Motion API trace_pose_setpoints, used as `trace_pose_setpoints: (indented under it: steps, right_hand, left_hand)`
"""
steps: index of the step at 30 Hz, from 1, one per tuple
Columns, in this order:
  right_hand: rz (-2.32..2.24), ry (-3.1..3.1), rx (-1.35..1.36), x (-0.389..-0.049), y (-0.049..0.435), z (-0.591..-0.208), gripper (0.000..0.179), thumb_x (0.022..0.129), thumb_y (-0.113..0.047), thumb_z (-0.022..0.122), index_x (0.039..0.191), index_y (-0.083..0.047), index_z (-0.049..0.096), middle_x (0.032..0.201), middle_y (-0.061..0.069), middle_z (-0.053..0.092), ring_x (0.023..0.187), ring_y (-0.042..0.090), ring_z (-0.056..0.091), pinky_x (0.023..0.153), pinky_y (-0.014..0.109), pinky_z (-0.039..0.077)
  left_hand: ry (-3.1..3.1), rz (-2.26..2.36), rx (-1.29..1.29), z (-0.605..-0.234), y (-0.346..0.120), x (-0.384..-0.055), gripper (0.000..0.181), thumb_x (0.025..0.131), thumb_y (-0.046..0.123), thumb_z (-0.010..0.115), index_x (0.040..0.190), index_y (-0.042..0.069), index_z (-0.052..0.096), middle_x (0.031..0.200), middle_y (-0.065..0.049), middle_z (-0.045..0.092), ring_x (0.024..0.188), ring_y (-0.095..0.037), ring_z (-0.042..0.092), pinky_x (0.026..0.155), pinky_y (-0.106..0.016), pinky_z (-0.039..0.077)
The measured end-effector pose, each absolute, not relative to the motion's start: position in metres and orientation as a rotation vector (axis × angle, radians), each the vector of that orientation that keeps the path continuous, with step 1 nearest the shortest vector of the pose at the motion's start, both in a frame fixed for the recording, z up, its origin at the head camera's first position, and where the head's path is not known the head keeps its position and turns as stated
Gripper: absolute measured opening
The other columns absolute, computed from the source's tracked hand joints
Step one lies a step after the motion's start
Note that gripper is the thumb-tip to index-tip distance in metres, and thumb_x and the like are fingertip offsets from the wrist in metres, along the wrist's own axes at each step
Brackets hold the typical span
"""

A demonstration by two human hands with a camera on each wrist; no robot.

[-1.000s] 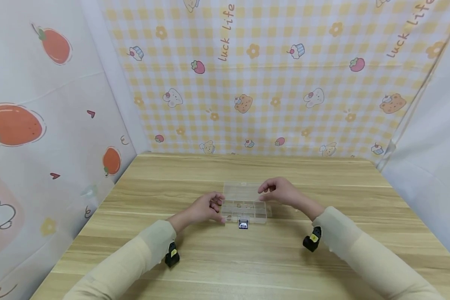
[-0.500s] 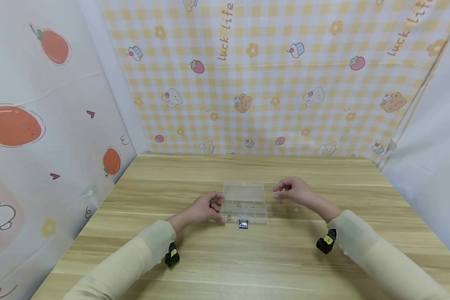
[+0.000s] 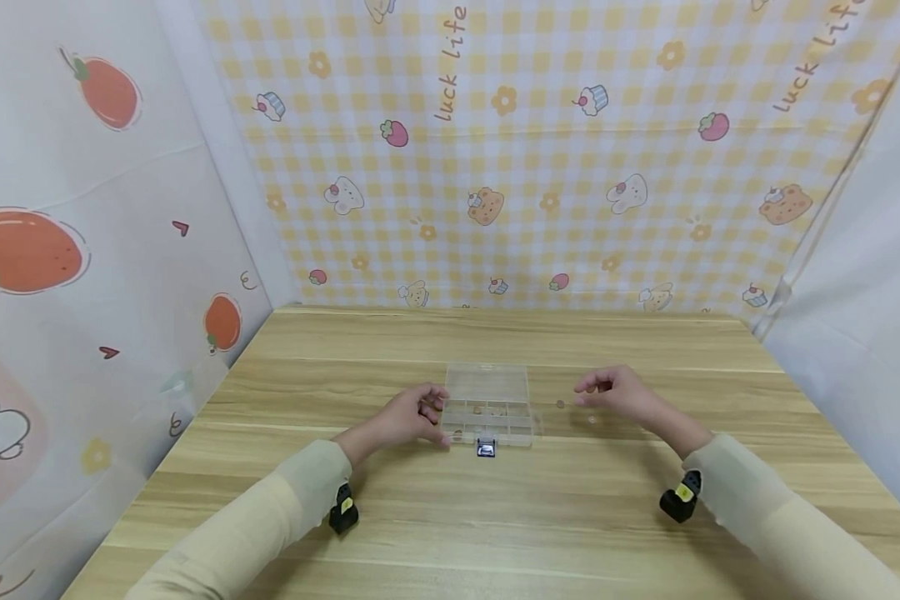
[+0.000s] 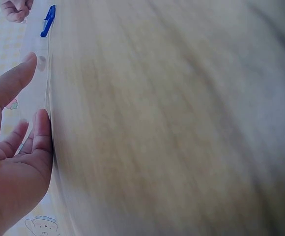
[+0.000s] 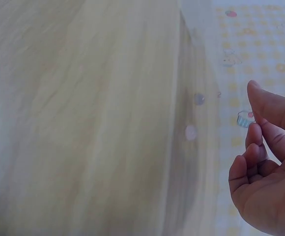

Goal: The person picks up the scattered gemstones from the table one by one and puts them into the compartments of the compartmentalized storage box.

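Observation:
A clear plastic compartment box (image 3: 510,427) stands on the table with its lid (image 3: 487,382) folded back. Its blue latch (image 3: 486,448) hangs at the front. My left hand (image 3: 412,414) holds the box's left end, thumb at the front corner and fingers near the hinge side. Small roundish pieces (image 3: 458,434) lie in some compartments. To the right of the box, my right hand (image 3: 617,392) hovers above the table, fingers loosely bent, with nothing visible between them. Near its fingertips lie a greyish round bead (image 5: 199,99) and a paler, pinkish one (image 5: 190,132).
The wood-grain table (image 3: 420,517) reaches back to a checked curtain (image 3: 510,167). A printed cloth (image 3: 142,208) hangs on the left, a plain white one (image 3: 862,275) on the right. A clear flap or tab (image 3: 537,422) juts from the box's right side.
My right hand has moved right, from over the box to beside the loose beads, which now show uncovered. My left hand and the box have stayed put.

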State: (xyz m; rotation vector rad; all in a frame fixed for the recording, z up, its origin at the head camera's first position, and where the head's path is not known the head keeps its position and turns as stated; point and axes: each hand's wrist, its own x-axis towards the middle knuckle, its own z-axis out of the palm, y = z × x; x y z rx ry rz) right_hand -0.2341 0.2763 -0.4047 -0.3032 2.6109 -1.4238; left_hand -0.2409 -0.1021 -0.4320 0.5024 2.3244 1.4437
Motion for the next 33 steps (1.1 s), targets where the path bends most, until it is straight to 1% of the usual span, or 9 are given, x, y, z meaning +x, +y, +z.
trace_pose_setpoints:
  steps: [8, 14, 22, 33]
  right_hand:
    - [-1.396, 2.623, -0.310, -0.229, 0.286, -0.410, 0.027, 0.085, -0.013, 0.076, 0.103, 0.005, 0.068, 0.086, 0.007, 0.059, 0.075, 0.019, 0.046, 0.061, 0.027, 0.040]
    - [-1.356, 2.624, -0.315, -0.229, 0.294, -0.416, 0.027, 0.084, -0.014, 0.077, 0.102, 0.004, 0.068, 0.093, 0.006, 0.064, 0.081, 0.018, 0.052, 0.068, 0.026, 0.044]
    - [-1.353, 2.604, -0.336, -0.229, 0.301, -0.425, 0.024, 0.079, -0.013, 0.081, 0.096, 0.000, 0.070, 0.091, 0.006, 0.066, 0.080, 0.019, 0.054, 0.067, 0.026, 0.045]
    - [-1.333, 2.583, -0.326, -0.230, 0.301, -0.431, 0.023, 0.079, -0.012, 0.081, 0.096, 0.000, 0.071, 0.090, 0.006, 0.066, 0.079, 0.018, 0.054, 0.066, 0.026, 0.046]
  left_hand:
    - [2.332, 1.439, 0.512, -0.434, -0.102, -0.242, 0.068, 0.068, 0.004, 0.088, 0.127, 0.002, 0.054, 0.111, -0.010, 0.054, 0.093, -0.023, 0.053, 0.080, -0.031, 0.048]
    - [2.345, 1.421, 0.517, -0.434, -0.102, -0.243, 0.069, 0.067, 0.005, 0.088, 0.127, 0.002, 0.054, 0.111, -0.008, 0.054, 0.093, -0.021, 0.053, 0.080, -0.031, 0.048]
    - [2.335, 1.432, 0.524, -0.435, -0.103, -0.243, 0.069, 0.067, 0.005, 0.088, 0.127, 0.002, 0.054, 0.111, -0.009, 0.054, 0.093, -0.022, 0.053, 0.081, -0.033, 0.048]
    - [2.319, 1.458, 0.523, -0.434, -0.103, -0.242, 0.070, 0.067, 0.003, 0.088, 0.128, 0.000, 0.053, 0.113, -0.012, 0.054, 0.095, -0.026, 0.054, 0.080, -0.034, 0.047]
